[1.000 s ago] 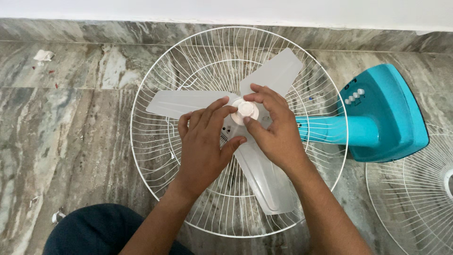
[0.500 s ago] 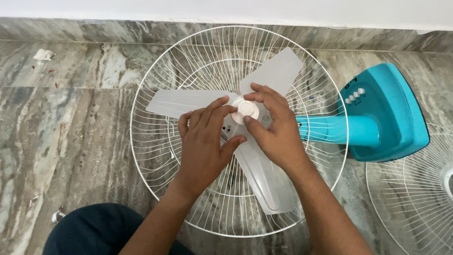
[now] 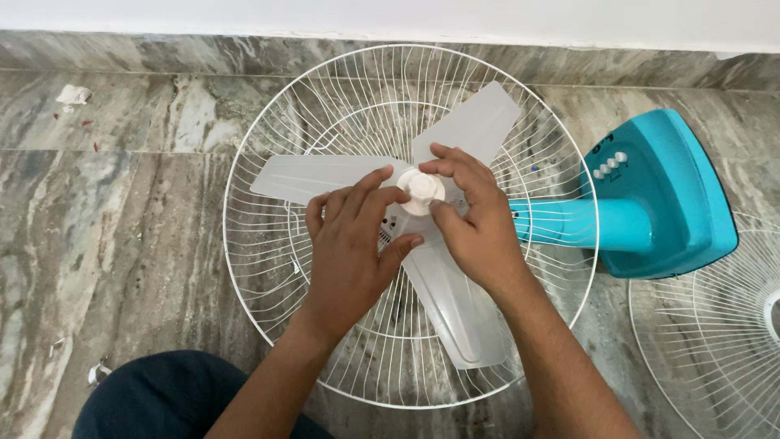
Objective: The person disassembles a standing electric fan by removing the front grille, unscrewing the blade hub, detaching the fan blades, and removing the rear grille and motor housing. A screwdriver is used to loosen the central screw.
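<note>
- Hands meet over the middle of a table fan lying on its back on a grey marbled floor [image 3: 122, 244], seen from above.
- The right hand [image 3: 475, 223] pinches a small, round, pale blade cap [image 3: 422, 189] between thumb and curled fingers, at the hub where three blades join.
- The left hand [image 3: 353, 244] rests beside it, fingers loosely bent and pressing on the translucent white fan blade [image 3: 325, 175] near the hub; it grips nothing that shows.
- The blade sits inside the white wire rear guard [image 3: 268, 106], which rings both hands.
- Handling, as a judgement: the cap looks light, smooth and a little slippery, best taken by its rim; the blade looks thin, flexible plastic, safer held near the hub than at the tips.
- A teal fan stand [image 3: 666, 195] with pale buttons lies to the right.
- A second wire guard [image 3: 707, 341] is cut off at the right edge.
- The motor and shaft are hidden under hands and blade.
- A dark-clothed knee [image 3: 154, 394] shows at the bottom.
</note>
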